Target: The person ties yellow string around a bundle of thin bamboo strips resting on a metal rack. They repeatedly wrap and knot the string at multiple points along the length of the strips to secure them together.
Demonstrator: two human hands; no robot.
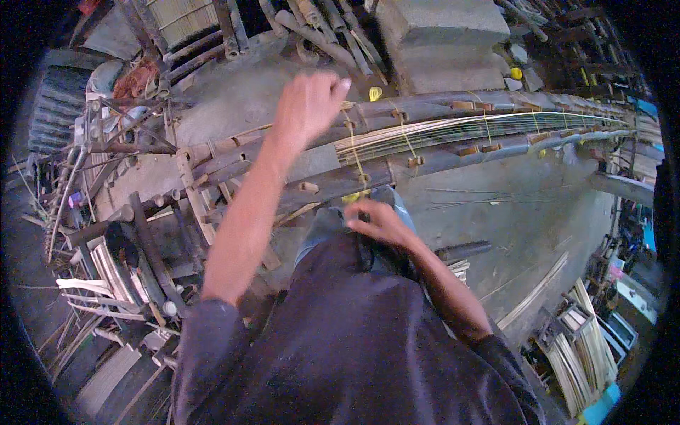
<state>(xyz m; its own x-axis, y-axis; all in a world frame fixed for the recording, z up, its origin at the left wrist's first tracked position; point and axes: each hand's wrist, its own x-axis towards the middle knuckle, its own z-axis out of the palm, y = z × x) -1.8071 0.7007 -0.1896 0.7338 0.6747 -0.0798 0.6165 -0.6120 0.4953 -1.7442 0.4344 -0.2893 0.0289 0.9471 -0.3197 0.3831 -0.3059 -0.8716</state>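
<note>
Right hand (pixel 379 221), nearest at 6 o'clock, pinches a yellow cord (pixel 352 197) against the frame's (pixel 397 145) near pole, apparently to keep the tie taut. Left hand (pixel 306 106), farther toward 11 o'clock, hovers with curled fingers over the frame's end; whether it grips cord I cannot tell. Slats (pixel 453 129) run off toward 2 o'clock, bound between poles.

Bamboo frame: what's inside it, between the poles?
Between the poles of the bamboo frame lies a bundle of thin strips, tied across with yellow cord. The left hand covers its near end; what lies beneath the strips is hidden.
</note>
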